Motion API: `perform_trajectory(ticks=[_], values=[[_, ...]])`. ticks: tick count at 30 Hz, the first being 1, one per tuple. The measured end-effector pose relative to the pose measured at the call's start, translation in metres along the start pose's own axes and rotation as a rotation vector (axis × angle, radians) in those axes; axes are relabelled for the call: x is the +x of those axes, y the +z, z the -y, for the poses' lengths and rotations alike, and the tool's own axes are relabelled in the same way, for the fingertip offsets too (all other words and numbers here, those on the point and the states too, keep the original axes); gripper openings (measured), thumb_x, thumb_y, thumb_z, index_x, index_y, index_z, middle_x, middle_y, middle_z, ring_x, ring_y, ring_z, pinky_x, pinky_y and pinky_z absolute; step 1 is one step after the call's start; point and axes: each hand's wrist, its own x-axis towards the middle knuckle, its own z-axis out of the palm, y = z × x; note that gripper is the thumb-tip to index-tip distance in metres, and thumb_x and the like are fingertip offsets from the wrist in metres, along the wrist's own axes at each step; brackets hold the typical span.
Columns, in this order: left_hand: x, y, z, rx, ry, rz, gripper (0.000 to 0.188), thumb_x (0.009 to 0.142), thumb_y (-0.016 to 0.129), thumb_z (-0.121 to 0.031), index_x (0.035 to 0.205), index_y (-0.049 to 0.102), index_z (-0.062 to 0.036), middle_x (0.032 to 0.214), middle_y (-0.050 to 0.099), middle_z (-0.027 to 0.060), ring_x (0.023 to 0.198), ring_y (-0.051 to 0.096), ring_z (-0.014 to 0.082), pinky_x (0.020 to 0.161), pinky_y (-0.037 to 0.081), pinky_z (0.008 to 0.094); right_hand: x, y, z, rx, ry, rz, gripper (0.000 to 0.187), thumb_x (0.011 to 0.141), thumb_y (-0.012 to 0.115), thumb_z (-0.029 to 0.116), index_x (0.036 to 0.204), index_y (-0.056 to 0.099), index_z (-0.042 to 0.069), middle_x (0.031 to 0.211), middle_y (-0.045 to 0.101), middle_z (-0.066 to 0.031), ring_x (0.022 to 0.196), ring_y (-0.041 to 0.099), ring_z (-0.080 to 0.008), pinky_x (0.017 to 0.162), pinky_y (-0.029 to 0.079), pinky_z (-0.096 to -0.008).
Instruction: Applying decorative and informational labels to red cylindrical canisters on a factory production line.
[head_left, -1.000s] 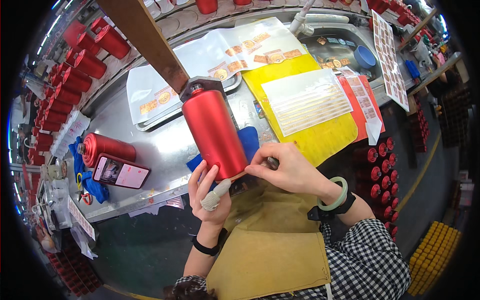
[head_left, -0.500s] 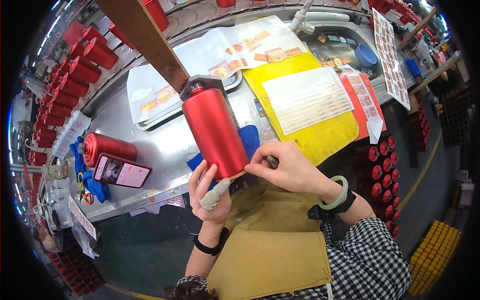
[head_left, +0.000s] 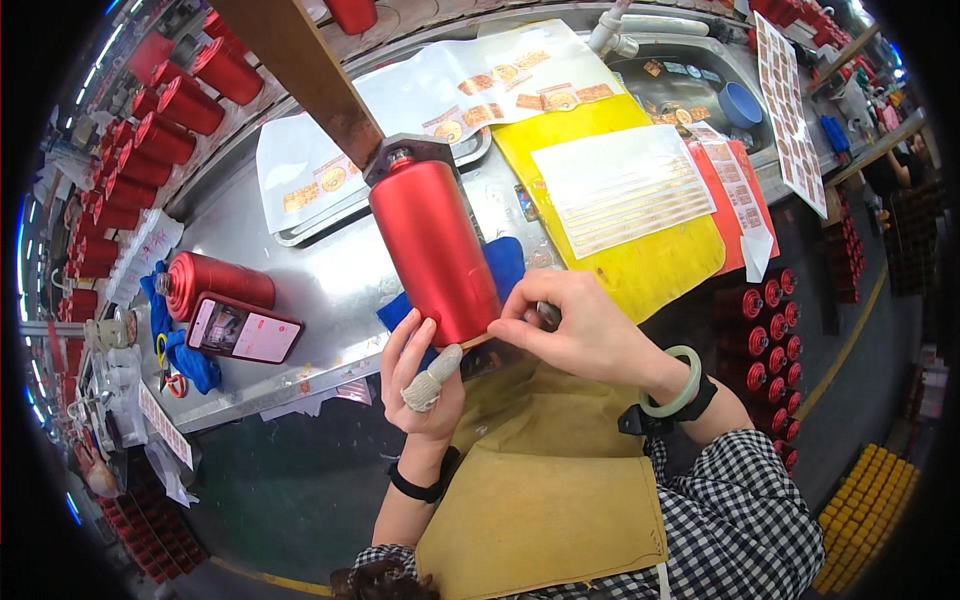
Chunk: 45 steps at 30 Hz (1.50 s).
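Observation:
A matte red bottle (head_left: 432, 245) lies tilted toward me, its neck against a dark clamp-like holder (head_left: 410, 150) on a wooden bar. My left hand (head_left: 428, 392) steadies the bottle's near end, fingertips on its side and the wrapped thumb (head_left: 432, 378) at the base edge. My right hand (head_left: 570, 318) pinches at the base's right side, where a thin orange-brown strip (head_left: 480, 341) runs along the rim. A greyish piece (head_left: 548, 314) shows between the right fingers; what it is I cannot tell. A blue cloth (head_left: 505, 262) lies beneath the bottle.
A phone (head_left: 245, 328) leans on another red bottle (head_left: 220, 282) at left, by scissors (head_left: 172, 378). Decal sheets (head_left: 625, 190) lie on a yellow board (head_left: 670, 262). A sink (head_left: 690, 90) with a blue bowl (head_left: 740, 104) is far right. Red bottles (head_left: 165, 140) line the left.
The view has shifted slightly, so the bench and bottle appear a little to the right. Both hands keep nearly the same places at the bottle's base.

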Motion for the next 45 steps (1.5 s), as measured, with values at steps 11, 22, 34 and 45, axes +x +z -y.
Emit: perform_trajectory(ticks=[11, 22, 34, 45], values=[[0.003, -0.002, 0.001, 0.085, 0.114, 0.086, 0.033, 0.08, 0.08, 0.005, 0.111, 0.071, 0.0028, 0.117, 0.074, 0.0146, 0.111, 0.069, 0.0344, 0.093, 0.056, 0.0425, 0.0, 0.004, -0.004, -0.009, 0.006, -0.014, 0.025, 0.089, 0.077, 0.021, 0.083, 0.07, -0.001, 0.078, 0.066, -0.0118, 0.069, 0.062, -0.0222, 0.066, 0.05, -0.0347], [0.006, -0.004, -0.005, 0.08, 0.122, 0.135, 0.031, 0.076, 0.083, 0.004, 0.105, 0.074, 0.0009, 0.116, 0.074, 0.0147, 0.112, 0.068, 0.0348, 0.094, 0.056, 0.0425, -0.001, 0.006, -0.004, -0.025, -0.033, -0.017, 0.024, 0.089, 0.076, 0.021, 0.083, 0.07, -0.001, 0.078, 0.066, -0.0126, 0.07, 0.062, -0.0246, 0.068, 0.05, -0.0363], [0.0, 0.004, 0.012, 0.011, 0.077, -0.009, 0.031, 0.077, 0.083, 0.002, 0.106, 0.074, -0.0043, 0.116, 0.074, 0.0109, 0.112, 0.068, 0.0355, 0.095, 0.055, 0.0429, 0.0, -0.001, -0.008, 0.102, 0.097, -0.149, 0.018, 0.091, 0.076, 0.014, 0.088, 0.069, -0.002, 0.07, 0.058, -0.0035, 0.062, 0.048, -0.0098, 0.058, 0.041, -0.0285], [-0.015, 0.002, 0.0, -0.218, 0.094, -0.09, 0.021, 0.081, 0.083, -0.008, 0.101, 0.075, -0.0053, 0.125, 0.071, 0.0114, 0.115, 0.066, 0.0376, 0.087, 0.06, 0.0428, -0.014, 0.022, -0.079, 0.396, 0.012, -0.164, 0.023, 0.107, 0.058, 0.02, 0.09, 0.061, 0.005, 0.066, 0.046, 0.0059, 0.056, 0.039, -0.0015, 0.052, 0.027, -0.0198]])
